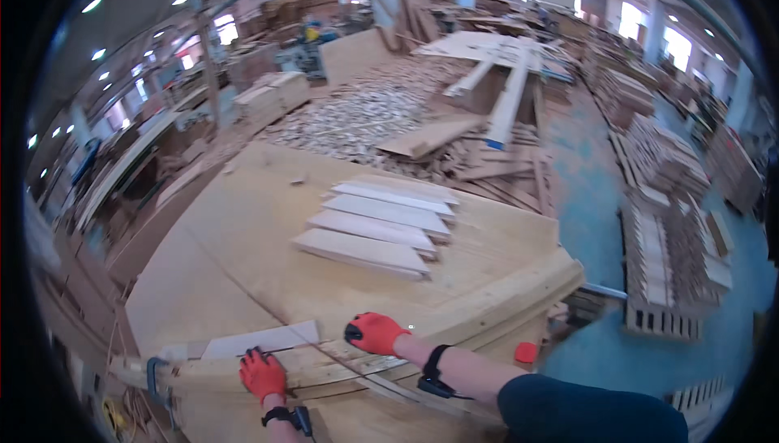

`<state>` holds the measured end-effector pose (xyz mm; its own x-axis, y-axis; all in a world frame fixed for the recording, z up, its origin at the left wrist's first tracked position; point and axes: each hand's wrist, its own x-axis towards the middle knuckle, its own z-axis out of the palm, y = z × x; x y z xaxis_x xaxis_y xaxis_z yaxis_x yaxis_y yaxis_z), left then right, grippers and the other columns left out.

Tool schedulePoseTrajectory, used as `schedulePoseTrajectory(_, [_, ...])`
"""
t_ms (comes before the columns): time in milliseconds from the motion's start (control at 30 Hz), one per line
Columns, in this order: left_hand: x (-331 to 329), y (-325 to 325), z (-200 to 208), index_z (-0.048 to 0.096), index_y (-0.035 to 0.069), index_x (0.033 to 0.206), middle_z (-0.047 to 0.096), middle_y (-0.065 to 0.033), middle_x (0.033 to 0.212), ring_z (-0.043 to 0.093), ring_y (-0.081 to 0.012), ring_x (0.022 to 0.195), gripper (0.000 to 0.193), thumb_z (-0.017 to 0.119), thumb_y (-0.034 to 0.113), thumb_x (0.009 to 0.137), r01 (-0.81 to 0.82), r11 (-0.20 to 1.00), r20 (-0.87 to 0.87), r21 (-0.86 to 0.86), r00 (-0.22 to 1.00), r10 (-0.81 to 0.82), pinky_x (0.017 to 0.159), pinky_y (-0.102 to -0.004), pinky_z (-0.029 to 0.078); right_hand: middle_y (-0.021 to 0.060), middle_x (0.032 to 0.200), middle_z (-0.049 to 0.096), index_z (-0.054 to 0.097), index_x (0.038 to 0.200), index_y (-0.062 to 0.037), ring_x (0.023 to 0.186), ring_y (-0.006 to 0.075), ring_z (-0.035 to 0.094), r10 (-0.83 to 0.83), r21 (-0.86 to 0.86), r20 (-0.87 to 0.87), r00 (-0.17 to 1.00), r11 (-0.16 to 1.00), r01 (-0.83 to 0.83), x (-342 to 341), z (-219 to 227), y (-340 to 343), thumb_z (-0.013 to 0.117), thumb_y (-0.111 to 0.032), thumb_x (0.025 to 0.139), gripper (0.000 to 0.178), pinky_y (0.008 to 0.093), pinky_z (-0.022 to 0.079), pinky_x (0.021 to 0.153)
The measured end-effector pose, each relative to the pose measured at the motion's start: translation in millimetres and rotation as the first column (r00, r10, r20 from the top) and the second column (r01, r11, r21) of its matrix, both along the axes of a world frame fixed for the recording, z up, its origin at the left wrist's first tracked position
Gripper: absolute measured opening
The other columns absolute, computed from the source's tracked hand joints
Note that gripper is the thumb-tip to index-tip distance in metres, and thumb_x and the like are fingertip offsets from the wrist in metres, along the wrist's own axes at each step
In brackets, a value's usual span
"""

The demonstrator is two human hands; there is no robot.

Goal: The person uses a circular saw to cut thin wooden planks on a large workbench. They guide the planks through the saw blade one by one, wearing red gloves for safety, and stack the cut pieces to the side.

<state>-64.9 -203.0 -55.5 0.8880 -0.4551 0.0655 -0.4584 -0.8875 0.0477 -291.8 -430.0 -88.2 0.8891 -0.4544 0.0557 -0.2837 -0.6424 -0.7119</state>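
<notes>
My left hand [262,374], in a red glove with black fingertips, lies on the wooden rail [471,305] along the near side of the worktable. Its fingers reach forward, a little apart, beside a pale narrow board [268,339] behind the rail. Farther right, my right hand [376,334], gloved alike, is closed low over the table just behind the rail; whatever its fingers may hold is hidden. Beyond both hands, several pale boards with angled ends [369,232] lie side by side on the plywood tabletop [235,216].
A blue clamp [154,378] grips the rail's left end. A dark groove [243,287] crosses the tabletop toward the rail. Past the table lies a heap of wood offcuts [365,114]. Stacked slatted wood [665,256] stands on the blue-green floor at right.
</notes>
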Motion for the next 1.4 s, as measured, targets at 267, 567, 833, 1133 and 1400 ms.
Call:
schedulePoseTrajectory(267, [-24,-7,4,0.053,0.005,0.144,0.05,-0.0176,0.151,0.042,-0.0368,0.141,0.055,0.054,0.032,0.096,0.007,0.999,-0.011,0.045,1.0,-0.006,0.118,-0.0476,0.029,0.0171,0.112,0.067,0.067,0.102,-0.0084,0.109,0.0361,0.063,-0.004,0.01,-0.054,0.999,1.0,0.005,-46,26,-3,0.066,-0.036,0.088,0.031,0.0448,0.051,0.096])
schedulePoseTrajectory(567, [-112,20,22,0.069,0.003,0.094,0.069,-0.0169,0.098,0.064,-0.0402,0.094,0.018,0.063,0.016,0.082,0.121,0.93,0.105,-0.346,0.99,-0.09,0.083,-0.0492,0.051,0.019,0.096,0.07,0.068,0.087,-0.0064,0.091,0.0391,0.066,0.017,0.063,-0.013,1.0,0.998,-0.016,-118,30,11,0.069,-0.034,0.076,0.03,0.0486,0.054,0.084])
schedulePoseTrajectory(833, [-143,-13,50,0.066,0.009,0.131,0.062,-0.0103,0.139,0.049,-0.0322,0.135,0.049,0.063,0.036,0.09,0.014,0.97,0.104,-0.242,0.994,0.012,0.118,-0.0442,0.031,0.0138,0.131,0.058,0.063,0.127,-0.0077,0.127,0.0345,0.049,-0.085,-0.272,0.038,0.996,0.958,0.092,-86,56,1,0.065,-0.046,0.091,0.053,0.0482,0.04,0.106])
schedulePoseTrajectory(1133, [-176,-4,35,0.067,0.012,0.127,0.062,-0.0088,0.137,0.051,-0.0298,0.132,0.044,0.063,0.035,0.091,-0.032,0.939,0.104,-0.344,0.992,0.071,0.12,-0.0461,0.027,0.0147,0.106,0.07,0.069,0.106,-0.0036,0.1,0.0278,0.067,-0.17,0.291,0.102,0.98,0.947,0.134,-67,47,4,0.083,-0.032,0.078,0.042,0.04,0.052,0.09])
schedulePoseTrajectory(1400, [-224,19,42,0.058,0.008,0.137,0.057,-0.0176,0.137,0.049,-0.0361,0.131,0.057,0.071,0.033,0.087,0.095,0.8,0.119,-0.592,0.992,-0.03,0.117,-0.0538,0.027,0.0094,0.096,0.073,0.07,0.106,-0.0027,0.088,0.0191,0.068,0.178,0.678,0.328,0.928,0.64,-0.362,-48,122,-112,0.07,-0.025,0.09,0.028,0.0344,0.053,0.08])
